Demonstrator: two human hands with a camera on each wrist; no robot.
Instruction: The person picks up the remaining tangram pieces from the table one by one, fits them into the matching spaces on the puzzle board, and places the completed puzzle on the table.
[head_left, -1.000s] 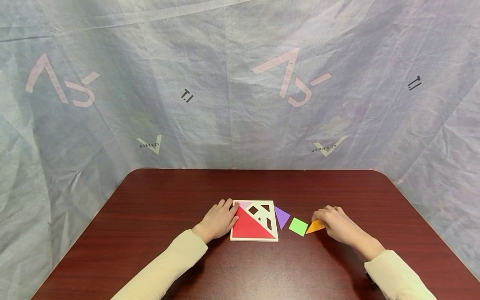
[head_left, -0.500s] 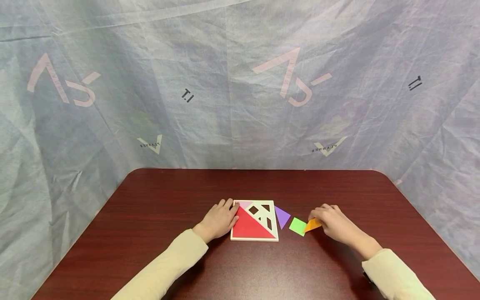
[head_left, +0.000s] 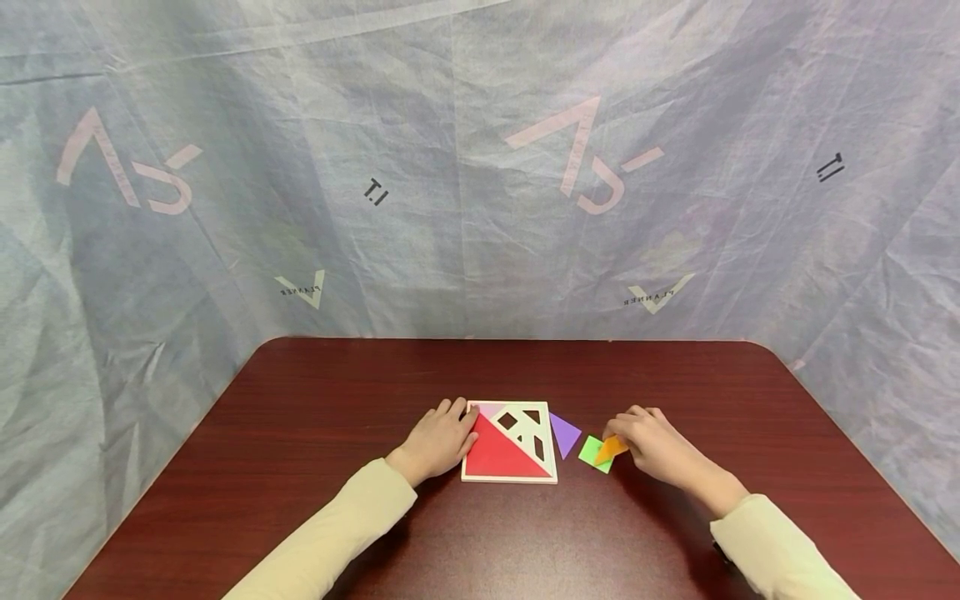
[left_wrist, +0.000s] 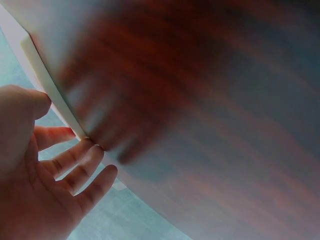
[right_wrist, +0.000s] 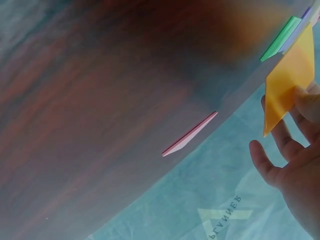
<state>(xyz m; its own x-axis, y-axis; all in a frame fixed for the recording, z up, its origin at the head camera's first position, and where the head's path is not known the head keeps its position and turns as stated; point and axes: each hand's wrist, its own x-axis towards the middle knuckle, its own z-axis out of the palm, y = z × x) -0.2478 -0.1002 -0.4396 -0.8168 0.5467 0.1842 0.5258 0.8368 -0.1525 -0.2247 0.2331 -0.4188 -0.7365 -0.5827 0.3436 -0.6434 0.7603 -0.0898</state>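
A white tangram tray [head_left: 552,467] lies on the table with a large red triangle [head_left: 498,454] set in its lower left half and a pink piece [head_left: 489,408] at its upper left. My left hand [head_left: 433,442] rests on the tray's left edge, fingers loosely spread; in the left wrist view the fingertips meet the tray's side [left_wrist: 52,87]. My right hand [head_left: 660,448] pinches an orange tangram parallelogram [right_wrist: 292,70] between thumb and fingers. In the head view that piece overlaps a green square [head_left: 587,452] on the table. A purple triangle [head_left: 565,433] lies against the tray's right side.
In the right wrist view, a flat pink-and-red piece [right_wrist: 190,135] lies on the table; my right hand hides it from the head view. The dark red table [head_left: 480,542] ends at a grey cloth backdrop [head_left: 465,208] with printed letters.
My right hand has moved left with the orange parallelogram, from beside the green square to over it. My left hand and the tray have stayed put.
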